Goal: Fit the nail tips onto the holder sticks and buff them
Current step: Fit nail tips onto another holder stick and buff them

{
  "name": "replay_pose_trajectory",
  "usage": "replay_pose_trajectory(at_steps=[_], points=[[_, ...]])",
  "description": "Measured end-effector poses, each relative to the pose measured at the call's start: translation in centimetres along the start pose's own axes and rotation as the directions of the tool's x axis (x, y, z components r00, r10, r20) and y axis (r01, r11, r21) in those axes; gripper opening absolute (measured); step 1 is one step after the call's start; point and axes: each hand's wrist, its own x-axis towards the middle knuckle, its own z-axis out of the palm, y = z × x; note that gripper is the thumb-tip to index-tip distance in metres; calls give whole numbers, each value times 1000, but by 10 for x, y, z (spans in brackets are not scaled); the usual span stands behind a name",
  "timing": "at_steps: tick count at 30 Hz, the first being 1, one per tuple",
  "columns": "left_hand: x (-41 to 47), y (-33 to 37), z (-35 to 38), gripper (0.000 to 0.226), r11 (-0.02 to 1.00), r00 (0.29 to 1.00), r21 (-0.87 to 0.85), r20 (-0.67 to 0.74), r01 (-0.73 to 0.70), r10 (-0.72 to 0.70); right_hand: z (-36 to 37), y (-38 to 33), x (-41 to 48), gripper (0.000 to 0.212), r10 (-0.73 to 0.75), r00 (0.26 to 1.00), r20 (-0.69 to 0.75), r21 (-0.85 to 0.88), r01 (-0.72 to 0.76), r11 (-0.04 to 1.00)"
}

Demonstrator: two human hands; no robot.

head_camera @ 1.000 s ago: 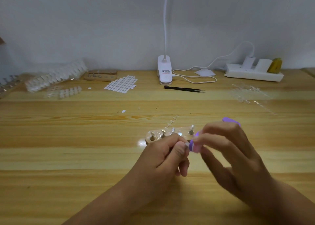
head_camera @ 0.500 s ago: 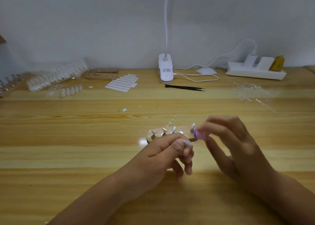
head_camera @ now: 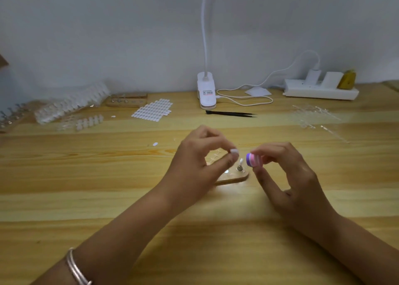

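My left hand (head_camera: pixel 200 161) pinches a pale nail tip (head_camera: pixel 234 151) between thumb and fingertips, just above the wooden holder base (head_camera: pixel 234 179). Metal holder sticks (head_camera: pixel 239 166) stand upright in that base; most of the base is hidden behind my left hand. My right hand (head_camera: pixel 287 177) grips a small purple-and-pink buffer block (head_camera: pixel 253 159) a short way right of the nail tip, apart from it.
At the back stand a white clip lamp (head_camera: pixel 206 90), black tweezers (head_camera: pixel 231 113), a power strip (head_camera: pixel 319 89), a sheet of adhesive tabs (head_camera: pixel 153 110), another wooden holder (head_camera: pixel 127 101), trays of nail tips (head_camera: pixel 71 103) and clear plastic sprues (head_camera: pixel 317 116).
Both hands have risen and moved away from me over the base. The buffer, which was against the nail tip a second ago, is now separated from it to the right.
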Motion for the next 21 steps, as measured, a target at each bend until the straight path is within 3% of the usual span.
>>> replay_pose_trajectory(at_steps=[5,8,12,21], points=[[1,-9,17,4,983,990,125,37,131,-137,-1,2,1,16,52,998,-35,30,-51,998],[0,-11,20,4,961,994,258,-2,103,-106,0,2,1,16,55,998,-29,26,-54,998],[-1,-14,19,5,900,989,423,49,103,-136,0,4,1,16,69,997,-37,34,-68,997],[8,-8,26,22,863,991,503,94,39,-99,2,6,0,15,80,995,-53,31,-78,996]])
